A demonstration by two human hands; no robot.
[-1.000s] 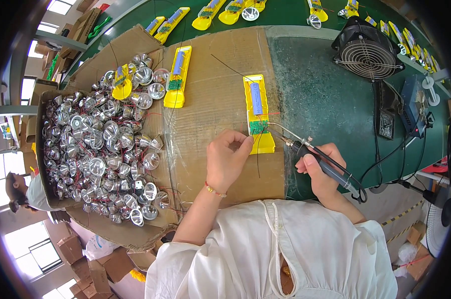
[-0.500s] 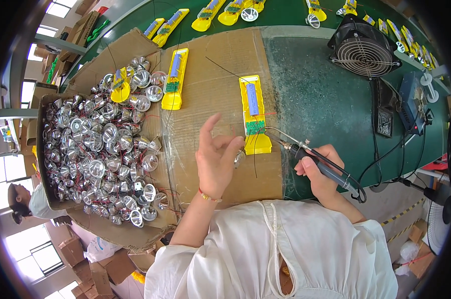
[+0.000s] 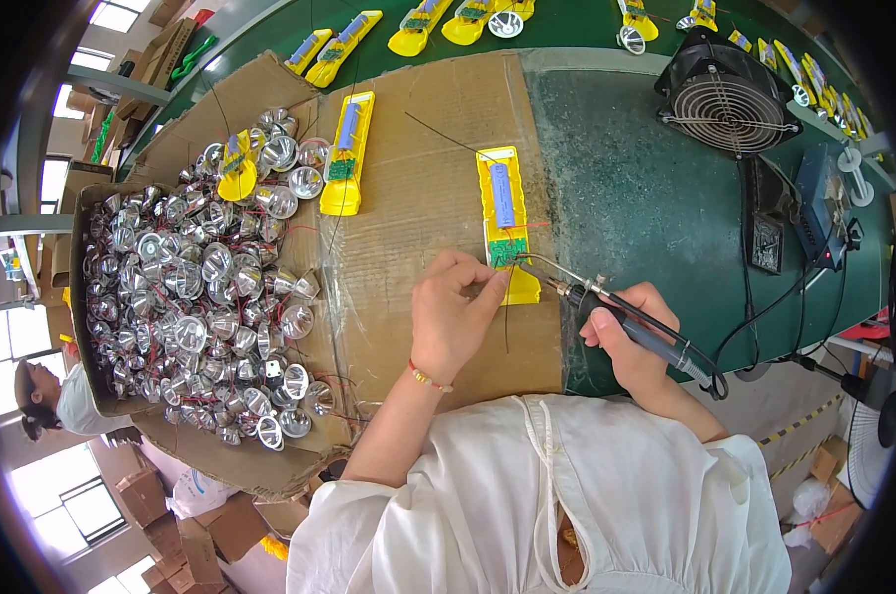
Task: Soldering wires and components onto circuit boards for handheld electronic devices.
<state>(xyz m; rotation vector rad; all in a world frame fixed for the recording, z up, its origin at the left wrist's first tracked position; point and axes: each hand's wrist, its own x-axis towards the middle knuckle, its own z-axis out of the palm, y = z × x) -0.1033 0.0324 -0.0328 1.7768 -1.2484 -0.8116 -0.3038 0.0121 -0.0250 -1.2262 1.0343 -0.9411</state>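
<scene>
My left hand [image 3: 456, 312] is closed in a pinch, its fingertips at the lower left edge of a small green circuit board [image 3: 507, 251]. The lamp reflector seen in these fingers a moment earlier is now hidden behind them. The board sits in a yellow flashlight housing [image 3: 524, 290], below a blue cylindrical battery [image 3: 503, 195]. Thin black and red wires stick out of the housing. My right hand [image 3: 634, 332] is wrapped around a soldering iron [image 3: 656, 344] with a thin metal guide tube alongside. Its tip end is at the board's right side, close to my left fingertips.
A carton [image 3: 121, 396] full of shiny reflectors stands at the left, with a yellow housing [image 3: 236, 178] on top. Another housing [image 3: 335, 198] lies on the cardboard sheet [image 3: 418, 198]. Farther right are a black fan [image 3: 727, 111], a blue soldering station [image 3: 821, 203] and trailing cables.
My left hand has moved right and slightly up to the circuit board, its fingers drawn closer together. The reflector below its fingers has gone out of sight. The iron has barely moved.
</scene>
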